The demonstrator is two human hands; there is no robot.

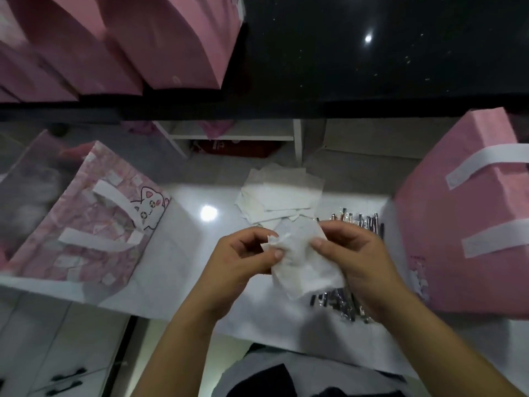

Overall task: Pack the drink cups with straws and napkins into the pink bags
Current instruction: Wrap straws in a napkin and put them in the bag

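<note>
Both hands hold one white napkin (303,262) above the white counter. My left hand (243,259) pinches its left edge between thumb and fingers. My right hand (355,259) pinches its upper right corner. A loose stack of white napkins (280,193) lies just beyond the hands. Wrapped straws (357,222) lie in a pile under and behind my right hand. A pink bag with a cat print (94,224) stands at the left, and a plain pink bag (463,224) with white handles stands at the right. No drink cup can be made out clearly.
Several more pink bags (120,44) line the dark upper counter (372,53) at the back left. White shelving (234,136) sits below that counter. The white counter's front edge (257,339) runs near my body, with drawers (57,353) at the lower left.
</note>
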